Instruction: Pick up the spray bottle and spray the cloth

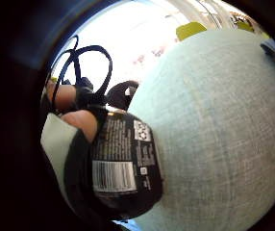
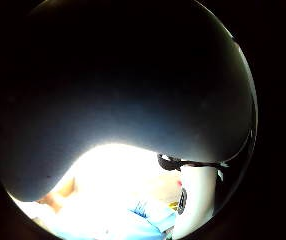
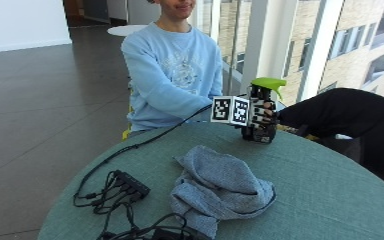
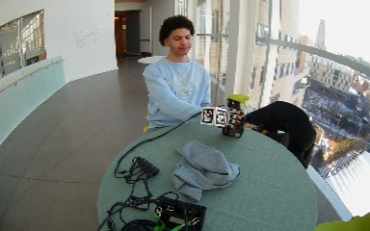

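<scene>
At the left edge of the round green counter (image 3: 325, 200) lies a tangle of black cables (image 3: 112, 195) with a small black box among them. Just right of that, near the middle of the counter, the grey cloth (image 3: 222, 187) lies in a crumpled heap, lying flat on the surface, well apart from the bottle. Further right, towards the far side where the person in a light blue sweatshirt (image 3: 175, 75) sits, the gloved right hand (image 3: 262, 112) grips the spray bottle (image 3: 262, 131), fingers curled round its dark body. The bottle stands upright, its lime green trigger head (image 3: 269, 84) showing above the hand; its base looks to be at or just above the counter, and I cannot tell which. From the little-finger side, the bottle's black label with a barcode (image 1: 113, 175) sits close against the palm, the green counter weave beside it.
</scene>
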`<state>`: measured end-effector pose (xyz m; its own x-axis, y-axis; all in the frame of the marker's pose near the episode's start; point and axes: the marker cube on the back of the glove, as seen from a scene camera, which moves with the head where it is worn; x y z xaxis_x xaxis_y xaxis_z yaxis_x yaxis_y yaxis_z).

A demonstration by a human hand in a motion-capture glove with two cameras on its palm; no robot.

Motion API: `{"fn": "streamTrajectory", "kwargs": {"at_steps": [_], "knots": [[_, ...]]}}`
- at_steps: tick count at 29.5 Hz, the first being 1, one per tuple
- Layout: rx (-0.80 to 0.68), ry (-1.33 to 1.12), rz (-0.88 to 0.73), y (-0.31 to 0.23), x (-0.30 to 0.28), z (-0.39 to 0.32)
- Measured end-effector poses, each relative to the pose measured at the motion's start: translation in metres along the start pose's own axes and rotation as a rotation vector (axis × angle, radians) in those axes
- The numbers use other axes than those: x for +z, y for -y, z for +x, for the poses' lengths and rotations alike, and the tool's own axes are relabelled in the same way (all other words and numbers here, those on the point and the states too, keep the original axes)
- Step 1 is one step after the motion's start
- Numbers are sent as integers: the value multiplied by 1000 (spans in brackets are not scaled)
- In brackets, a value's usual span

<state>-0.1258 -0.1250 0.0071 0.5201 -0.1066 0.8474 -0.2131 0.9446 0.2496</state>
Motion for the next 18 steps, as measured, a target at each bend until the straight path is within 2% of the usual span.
{"fn": "streamTrajectory", "kwargs": {"at_steps": [8, 13, 18], "knots": [[15, -15, -69, -13, -11, 0], [-2, -59, -76, -29, -45, -5], [-32, -204, -101, -59, -84, -10]]}}
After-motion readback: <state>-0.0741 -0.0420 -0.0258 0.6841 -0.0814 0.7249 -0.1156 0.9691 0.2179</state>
